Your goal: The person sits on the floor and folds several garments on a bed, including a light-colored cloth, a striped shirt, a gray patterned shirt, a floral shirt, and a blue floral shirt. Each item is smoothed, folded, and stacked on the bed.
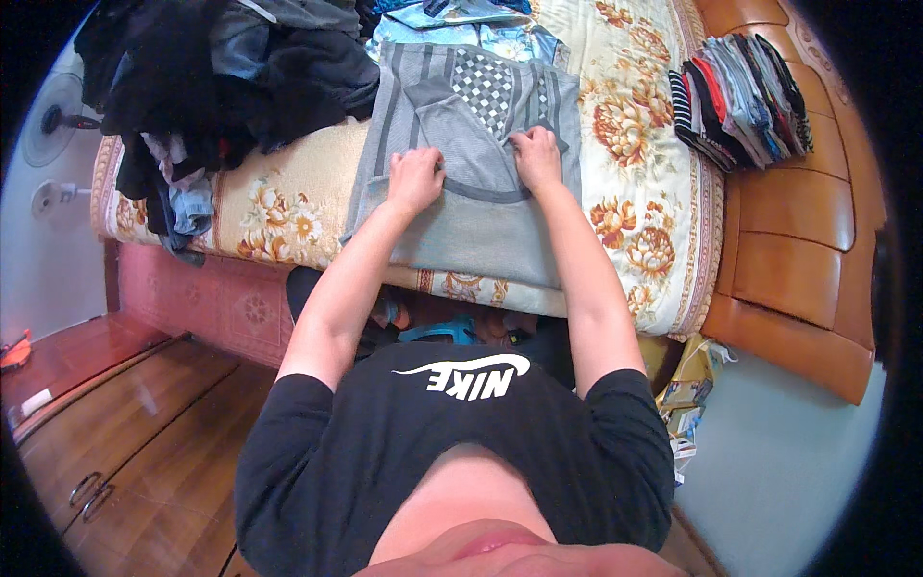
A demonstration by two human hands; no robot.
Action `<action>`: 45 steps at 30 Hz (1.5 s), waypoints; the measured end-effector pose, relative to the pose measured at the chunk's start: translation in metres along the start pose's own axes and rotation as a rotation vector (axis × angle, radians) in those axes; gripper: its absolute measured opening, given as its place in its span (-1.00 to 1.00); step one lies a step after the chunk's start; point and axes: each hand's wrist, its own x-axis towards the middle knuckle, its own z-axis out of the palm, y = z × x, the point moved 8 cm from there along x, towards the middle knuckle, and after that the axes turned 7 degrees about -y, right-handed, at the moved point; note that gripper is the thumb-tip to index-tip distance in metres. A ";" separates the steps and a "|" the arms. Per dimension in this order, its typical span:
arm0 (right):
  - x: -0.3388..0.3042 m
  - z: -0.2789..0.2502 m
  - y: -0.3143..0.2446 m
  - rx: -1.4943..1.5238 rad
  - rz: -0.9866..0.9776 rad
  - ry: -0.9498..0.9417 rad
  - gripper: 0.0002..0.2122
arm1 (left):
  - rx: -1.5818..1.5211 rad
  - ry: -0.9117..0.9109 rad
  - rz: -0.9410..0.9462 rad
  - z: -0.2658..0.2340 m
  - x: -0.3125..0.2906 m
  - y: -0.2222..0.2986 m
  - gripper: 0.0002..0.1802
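Observation:
A grey sweater [481,238] with dark stripes and a black-and-white checked panel lies spread on the flowered bed cover, partly folded over itself. My left hand [416,180] is closed on the fabric at the left part of the folded layer. Level with it on the right, my right hand [536,157] pinches the same layer near its edge. A curved dark band of the sweater runs between the two hands. Both forearms reach forward over the near edge of the bed. Some of the fingertips are hidden in the cloth.
A heap of dark clothes [231,87] covers the far left of the bed cover [288,216]. Light blue patterned cloth [471,31] lies beyond the sweater. A row of folded clothes [740,96] rests against the brown padded headboard [793,226] at right.

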 end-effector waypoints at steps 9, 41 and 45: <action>0.033 0.022 -0.004 0.079 0.030 -0.229 -0.80 | 0.062 -0.302 -0.058 0.022 0.017 -0.014 -0.88; 0.101 0.026 0.250 0.500 0.589 0.418 -0.70 | -0.195 0.330 -0.402 -0.047 0.231 -0.204 -0.60; 0.100 0.018 0.229 0.272 0.522 0.428 -0.71 | -0.187 0.374 -0.410 -0.042 0.228 -0.202 -0.63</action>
